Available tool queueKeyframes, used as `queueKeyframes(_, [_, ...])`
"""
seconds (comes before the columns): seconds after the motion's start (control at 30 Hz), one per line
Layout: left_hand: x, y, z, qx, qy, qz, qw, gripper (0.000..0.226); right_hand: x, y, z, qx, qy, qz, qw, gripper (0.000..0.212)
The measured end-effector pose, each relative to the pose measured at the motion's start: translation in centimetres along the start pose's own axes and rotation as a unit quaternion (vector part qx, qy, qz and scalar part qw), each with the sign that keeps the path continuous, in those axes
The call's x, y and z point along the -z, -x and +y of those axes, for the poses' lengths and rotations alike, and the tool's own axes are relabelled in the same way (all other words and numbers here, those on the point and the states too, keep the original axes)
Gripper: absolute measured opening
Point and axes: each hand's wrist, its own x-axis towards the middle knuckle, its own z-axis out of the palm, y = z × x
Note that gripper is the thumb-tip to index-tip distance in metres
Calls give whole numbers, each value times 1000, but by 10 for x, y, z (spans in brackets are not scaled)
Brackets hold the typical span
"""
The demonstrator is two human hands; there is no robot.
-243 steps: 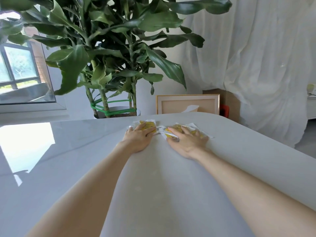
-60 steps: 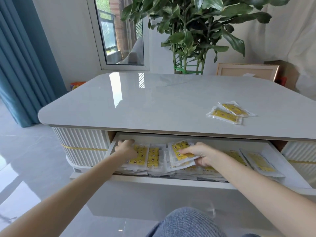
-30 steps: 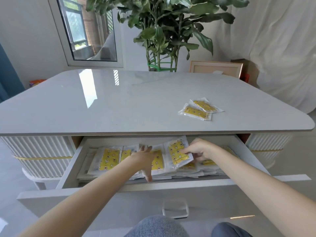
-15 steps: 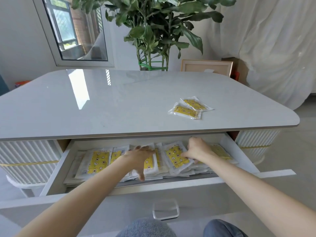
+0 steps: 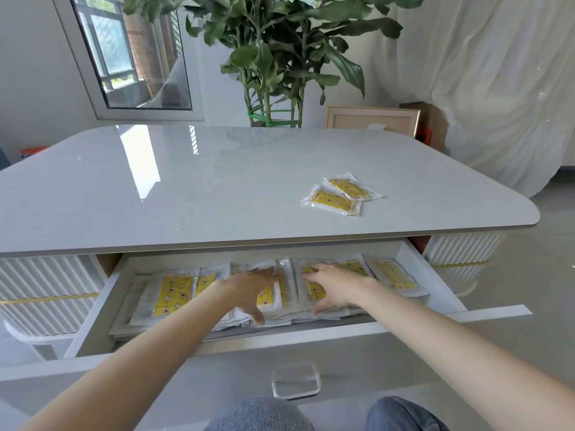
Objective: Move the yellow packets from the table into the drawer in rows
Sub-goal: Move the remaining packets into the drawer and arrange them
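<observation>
Yellow packets (image 5: pixel 174 293) at six o'clock in the drawer (image 5: pixel 93 315): left hand (image 5: pixel 252 290) and right hand (image 5: pixel 336 287) press down flat, fingers straight, to make rows neat.

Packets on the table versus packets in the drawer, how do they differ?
The table packets number two, overlapping askew; the drawer packets are many, laid side by side. The table packets lie untouched; the drawer packets have the left hand and right hand resting on them. Both: yellow-patterned, clear wrappers.

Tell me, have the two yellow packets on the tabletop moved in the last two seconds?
No. The two packets lie overlapped in the same spot near the front right corner of the table; only the view shifted.
</observation>
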Motion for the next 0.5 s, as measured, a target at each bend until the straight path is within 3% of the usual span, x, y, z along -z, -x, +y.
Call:
queueKeyframes(0.2, [0,2,-1,-1,3,10,1000,102,2,6,2,0,-37,9,999,85])
queueKeyframes(0.3, [3,9,3,4,25,34,999,96,6,14,3,-6,-90,34,995,68])
queueKeyframes(0.5, [20,34,27,35,88,210,973,52,29,49,8,0,-191,144,971,25])
